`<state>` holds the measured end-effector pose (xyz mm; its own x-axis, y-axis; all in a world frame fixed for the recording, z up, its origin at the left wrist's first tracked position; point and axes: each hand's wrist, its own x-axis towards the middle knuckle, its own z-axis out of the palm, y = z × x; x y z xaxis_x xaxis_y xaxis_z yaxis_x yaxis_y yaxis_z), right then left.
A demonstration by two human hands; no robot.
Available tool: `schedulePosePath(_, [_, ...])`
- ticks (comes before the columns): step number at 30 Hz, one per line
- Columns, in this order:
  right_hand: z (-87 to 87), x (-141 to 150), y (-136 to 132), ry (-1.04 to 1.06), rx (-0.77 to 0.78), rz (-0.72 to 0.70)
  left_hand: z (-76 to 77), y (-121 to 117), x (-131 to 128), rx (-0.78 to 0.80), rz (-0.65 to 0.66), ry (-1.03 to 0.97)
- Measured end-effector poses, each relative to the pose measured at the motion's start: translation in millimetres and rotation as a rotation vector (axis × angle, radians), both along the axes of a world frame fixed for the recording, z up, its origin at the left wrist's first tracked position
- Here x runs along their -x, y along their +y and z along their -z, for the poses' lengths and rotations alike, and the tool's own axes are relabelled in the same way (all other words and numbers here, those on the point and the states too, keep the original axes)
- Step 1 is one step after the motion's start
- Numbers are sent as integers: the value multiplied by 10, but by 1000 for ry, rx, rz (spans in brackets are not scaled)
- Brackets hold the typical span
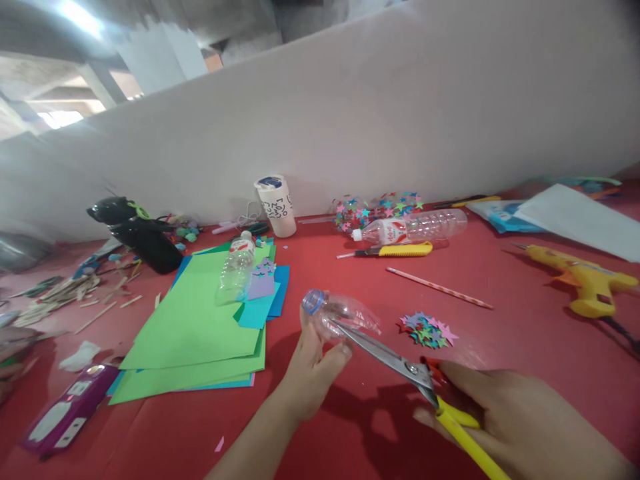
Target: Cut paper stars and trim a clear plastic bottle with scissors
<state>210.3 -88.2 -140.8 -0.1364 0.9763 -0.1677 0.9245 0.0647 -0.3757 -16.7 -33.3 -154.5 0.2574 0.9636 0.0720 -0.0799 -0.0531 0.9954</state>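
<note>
My left hand [313, 367] grips the cut top part of a clear plastic bottle [353, 310], whose neck with a blue ring points left. In my right hand [510, 407] is a pair of scissors [395, 360] with red and yellow handles. The blades look nearly closed, with their tips at the bottle piece's near side; I cannot tell whether they touch it. Just right of the bottle piece lies a small pile of coloured star shapes [427, 330]. Beyond it a pink patterned pencil [440, 288] rests on the red table [370, 433].
Green foam sheets [195, 320] carry another clear bottle [235, 270]. Along the back stand a black bottle [145, 237] and a white cup [276, 207]. A yellow cutter [405, 250] lies near a lying bottle [425, 228]. At right is a yellow glue gun [580, 277]. Another person's hand [15, 357] shows at far left.
</note>
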Motion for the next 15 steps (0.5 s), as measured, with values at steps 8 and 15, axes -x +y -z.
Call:
schedulePosePath(8, [19, -20, -12, -5, 19, -3, 35, -2, 3, -25, 0, -5])
schedulePosePath(15, [60, -25, -13, 6, -71, -2, 69, 24, 40, -72, 42, 79])
